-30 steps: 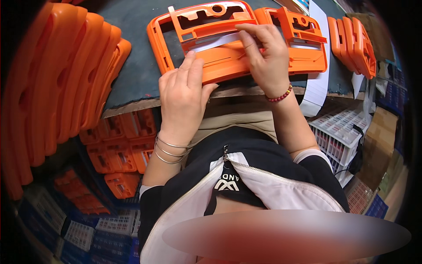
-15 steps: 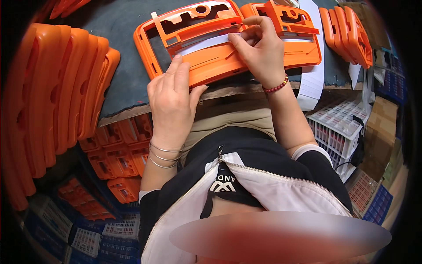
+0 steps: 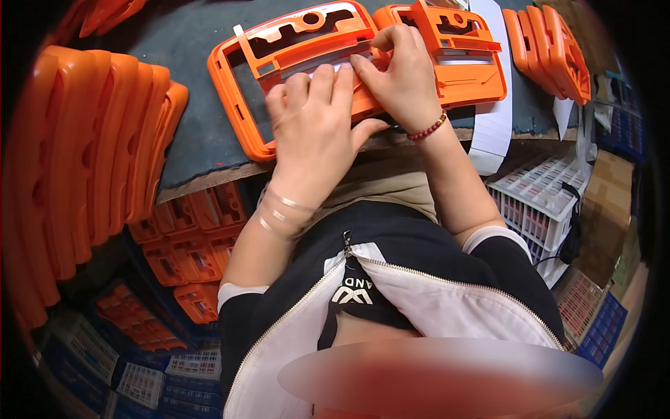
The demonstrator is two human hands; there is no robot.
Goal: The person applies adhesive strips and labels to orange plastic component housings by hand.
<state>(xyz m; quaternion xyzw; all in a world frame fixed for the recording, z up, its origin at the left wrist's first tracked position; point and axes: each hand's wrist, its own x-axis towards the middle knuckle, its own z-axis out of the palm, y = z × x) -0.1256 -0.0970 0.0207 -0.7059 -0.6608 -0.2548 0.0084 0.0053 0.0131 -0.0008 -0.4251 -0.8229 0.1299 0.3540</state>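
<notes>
An orange plastic frame (image 3: 227, 91) with cut-out openings lies near the bench's front edge, a white strip (image 3: 324, 70) partly showing in its long slot. My left hand (image 3: 314, 122) lies over the frame's near part. Its fingers are stretched out, fingertips pressing along the strip, thumb pointing right. My right hand (image 3: 405, 77) is beside it, fingers bent and thumb tip at the strip's right part, where it seems to pinch the strip. The fingers hide much of the strip. Touching this frame's right side is a second orange frame (image 3: 481, 84), with white in its slot.
Stacked orange frames (image 3: 105, 140) stand at the left, and a smaller stack (image 3: 551, 52) at the right. A fan of white strips (image 3: 494, 126) hangs over the bench edge. White crates (image 3: 537, 195) and a cardboard box (image 3: 604, 216) stand right of me; more orange parts (image 3: 188, 251) sit below.
My left hand has moved right and up, from the frame's near left edge onto the strip. My right hand has shifted slightly left. Less of the strip shows now.
</notes>
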